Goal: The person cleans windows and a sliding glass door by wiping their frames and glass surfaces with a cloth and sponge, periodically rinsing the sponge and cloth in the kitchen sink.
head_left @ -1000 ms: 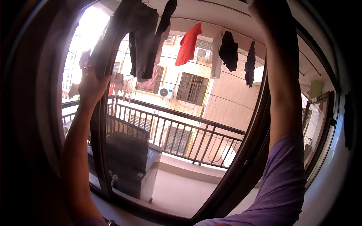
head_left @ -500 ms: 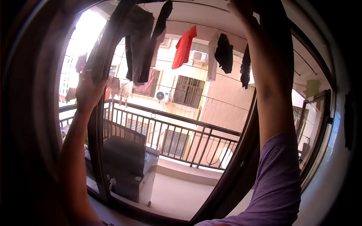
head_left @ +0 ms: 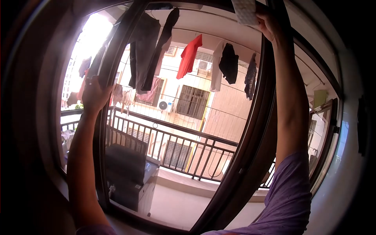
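My right hand (head_left: pixel 268 26) is raised at the top right, its fingers closed on a white wipe (head_left: pixel 245 12) with a dimpled texture. The wipe lies flat near the upper glass, and its upper edge is cut off by the view. Beside that hand runs a dark upright door frame (head_left: pixel 250 137). On the left, my left hand (head_left: pixel 96 93) grips another dark door frame (head_left: pixel 102 149), thumb across its face. A ring shows on one finger; the other fingertips are partly hidden.
Past the glass is a balcony with a dark railing (head_left: pixel 188 135). A grey-black cabinet-like appliance (head_left: pixel 124 166) stands at its left. Overhead hang dark trousers (head_left: pixel 147 47), a red shirt (head_left: pixel 189 56) and a black garment (head_left: pixel 228 64). An air conditioner unit (head_left: pixel 164 105) is on the opposite building.
My right hand has come lower into view, and the white wipe now shows in it. The left hand stays on the frame. The whole view has shifted slightly.
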### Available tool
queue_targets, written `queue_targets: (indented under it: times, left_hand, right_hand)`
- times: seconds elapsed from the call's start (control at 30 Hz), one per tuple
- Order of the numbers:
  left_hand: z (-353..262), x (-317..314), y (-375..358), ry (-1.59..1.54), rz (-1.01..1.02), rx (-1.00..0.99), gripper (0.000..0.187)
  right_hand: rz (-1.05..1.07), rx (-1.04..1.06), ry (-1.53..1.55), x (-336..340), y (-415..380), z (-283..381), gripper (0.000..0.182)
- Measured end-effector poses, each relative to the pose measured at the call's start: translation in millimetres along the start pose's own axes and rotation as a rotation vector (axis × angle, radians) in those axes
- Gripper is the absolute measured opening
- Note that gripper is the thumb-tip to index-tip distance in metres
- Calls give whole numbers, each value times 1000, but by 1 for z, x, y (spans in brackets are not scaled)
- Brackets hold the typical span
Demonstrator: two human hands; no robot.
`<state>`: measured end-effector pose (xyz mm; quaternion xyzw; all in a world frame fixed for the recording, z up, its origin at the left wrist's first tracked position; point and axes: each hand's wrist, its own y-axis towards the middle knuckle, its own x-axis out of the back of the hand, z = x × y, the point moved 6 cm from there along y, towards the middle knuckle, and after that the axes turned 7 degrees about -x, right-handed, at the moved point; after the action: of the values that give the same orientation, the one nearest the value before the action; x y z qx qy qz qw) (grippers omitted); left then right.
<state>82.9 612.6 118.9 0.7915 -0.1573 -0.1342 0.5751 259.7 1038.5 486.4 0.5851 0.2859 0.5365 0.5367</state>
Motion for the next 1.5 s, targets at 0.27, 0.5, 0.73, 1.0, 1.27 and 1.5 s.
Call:
queue_targets:
  times: [0.27,0.5,0.73,1.0,1.27,1.5]
  left_hand:
    - [8,-5,-1,49,-6,-30,62]
    - [6,-1,-1,50,-15,-45,58]
    - [-2,5,-2,35,-54,-71,56]
    - [0,2,-3,22,-7,-54,56]
    - [3,2,-4,36,-7,-64,57]
    - [5,3,-1,24,37,1,54]
  right_hand:
    - [-311,453,-1258,13,32,3,40]
    - [-285,579,-1397,-55,7,-16,29]
    - [-608,259,-1036,-56,-30,24,47]
    - [-531,281,-1190,-44,2,7,36]
    - [-527,458,-1414,-94,20,-33,23]
    - [-786,425,-1492,-95,32,-41,22]
